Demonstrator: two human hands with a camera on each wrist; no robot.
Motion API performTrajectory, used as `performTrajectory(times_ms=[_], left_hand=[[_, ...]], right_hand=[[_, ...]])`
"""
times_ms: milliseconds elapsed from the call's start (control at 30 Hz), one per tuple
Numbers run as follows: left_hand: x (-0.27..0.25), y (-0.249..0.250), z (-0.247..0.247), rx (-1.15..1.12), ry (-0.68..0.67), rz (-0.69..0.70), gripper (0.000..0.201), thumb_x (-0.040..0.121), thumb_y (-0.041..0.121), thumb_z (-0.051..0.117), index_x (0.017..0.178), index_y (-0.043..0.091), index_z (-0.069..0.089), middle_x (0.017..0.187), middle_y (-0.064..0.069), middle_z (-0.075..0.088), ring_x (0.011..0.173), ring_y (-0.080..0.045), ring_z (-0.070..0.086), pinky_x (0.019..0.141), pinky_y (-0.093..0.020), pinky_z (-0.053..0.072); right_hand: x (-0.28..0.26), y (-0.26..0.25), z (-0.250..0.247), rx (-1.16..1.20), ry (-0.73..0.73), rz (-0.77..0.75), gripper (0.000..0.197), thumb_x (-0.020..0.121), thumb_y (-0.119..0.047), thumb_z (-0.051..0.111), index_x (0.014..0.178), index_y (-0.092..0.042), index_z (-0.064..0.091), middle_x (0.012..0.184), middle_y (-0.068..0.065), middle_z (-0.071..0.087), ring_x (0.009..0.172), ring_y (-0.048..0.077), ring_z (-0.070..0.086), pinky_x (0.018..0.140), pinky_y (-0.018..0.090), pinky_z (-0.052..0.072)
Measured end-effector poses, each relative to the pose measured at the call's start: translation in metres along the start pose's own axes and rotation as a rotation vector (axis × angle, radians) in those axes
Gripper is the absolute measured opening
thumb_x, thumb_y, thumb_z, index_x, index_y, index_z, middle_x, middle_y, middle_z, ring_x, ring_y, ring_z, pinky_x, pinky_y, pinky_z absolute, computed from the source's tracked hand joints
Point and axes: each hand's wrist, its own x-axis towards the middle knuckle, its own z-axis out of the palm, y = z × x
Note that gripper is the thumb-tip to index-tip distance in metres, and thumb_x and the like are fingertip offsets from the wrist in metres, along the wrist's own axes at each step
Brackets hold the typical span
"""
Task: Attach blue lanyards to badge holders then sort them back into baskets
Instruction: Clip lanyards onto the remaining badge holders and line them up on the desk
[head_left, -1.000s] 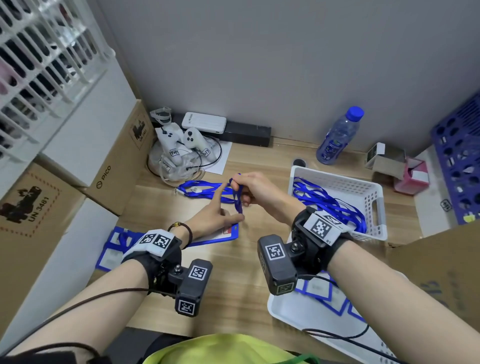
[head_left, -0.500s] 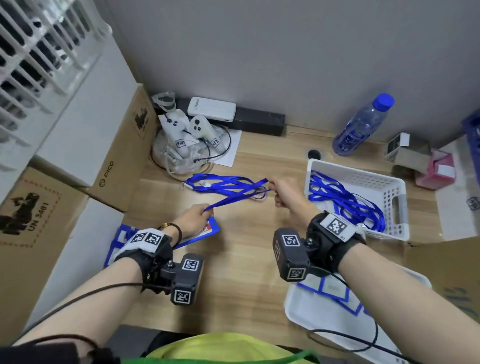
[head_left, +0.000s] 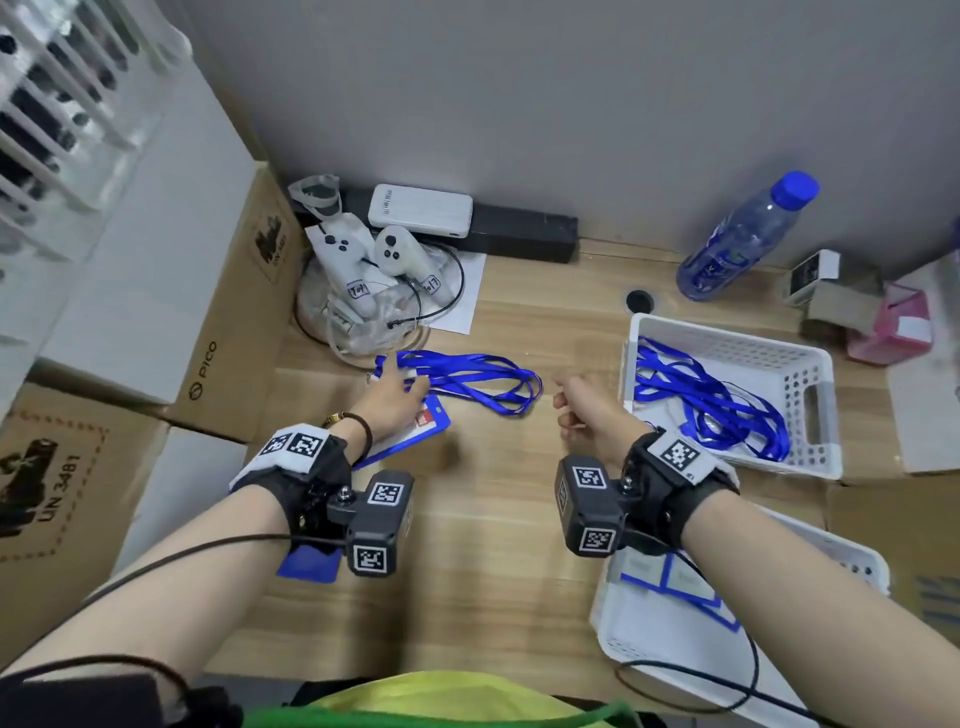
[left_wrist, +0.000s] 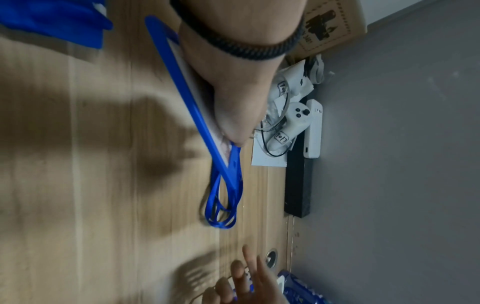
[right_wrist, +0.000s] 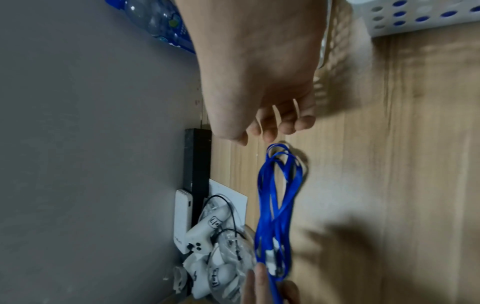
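Observation:
A bunch of blue lanyards (head_left: 467, 374) lies looped on the wooden desk, also seen in the right wrist view as the lanyards (right_wrist: 278, 195). My left hand (head_left: 400, 376) lies with straight fingers on their left, clip end, its palm over a blue-framed badge holder (head_left: 434, 423). One strap runs between its finger and thumb. My right hand (head_left: 569, 410) hovers just right of the loop, fingers loosely curled and holding nothing. A white basket (head_left: 727, 338) at the right holds more lanyards (head_left: 711, 405). A white tray (head_left: 623, 649) near me holds badge holders (head_left: 670, 582).
Two white controllers (head_left: 363, 270), a power bank (head_left: 421, 210) and a black bar sit at the back by the wall. A water bottle (head_left: 743, 239) and a pink box (head_left: 893, 327) stand at the back right. Cardboard boxes (head_left: 223, 312) line the left side.
My right hand has let go of the lanyard loop it drew to the right; the loop now lies on the desk. My left hand has slid forward onto the lanyards' clip end.

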Motion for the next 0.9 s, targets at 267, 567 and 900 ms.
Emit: performTrajectory(times_ms=[267, 567, 900], left_hand=[[-0.01, 0.028, 0.04, 0.004, -0.023, 0.07, 0.022, 0.101, 0.036, 0.04, 0.107, 0.022, 0.056, 0.097, 0.002, 0.062, 0.086, -0.013, 0.054, 0.074, -0.029, 0.038], [-0.025, 0.085, 0.082, -0.161, -0.347, 0.184, 0.026, 0.095, 0.033, 0.057, 0.116, 0.019, 0.052, 0.1, 0.004, 0.065, 0.089, -0.012, 0.062, 0.073, -0.022, 0.05], [-0.023, 0.098, 0.11, -0.394, -0.135, 0.072, 0.029, 0.093, 0.027, 0.062, 0.114, 0.013, 0.048, 0.092, 0.004, 0.062, 0.077, -0.006, 0.061, 0.057, -0.014, 0.045]], right_hand=[[-0.012, 0.019, 0.0, -0.137, -0.464, 0.023, 0.044, 0.089, -0.055, 0.053, 0.1, -0.013, 0.064, 0.071, 0.0, 0.057, 0.052, 0.014, 0.049, 0.046, 0.024, 0.039], [-0.014, 0.019, -0.042, -0.272, -0.233, -0.232, 0.015, 0.096, -0.019, 0.049, 0.093, -0.013, 0.062, 0.067, -0.001, 0.054, 0.053, 0.011, 0.049, 0.047, 0.021, 0.033], [0.028, 0.056, -0.144, -0.219, 0.332, -0.241, 0.027, 0.085, -0.002, 0.044, 0.096, -0.015, 0.066, 0.101, 0.005, 0.066, 0.085, 0.017, 0.058, 0.077, 0.032, 0.048]])
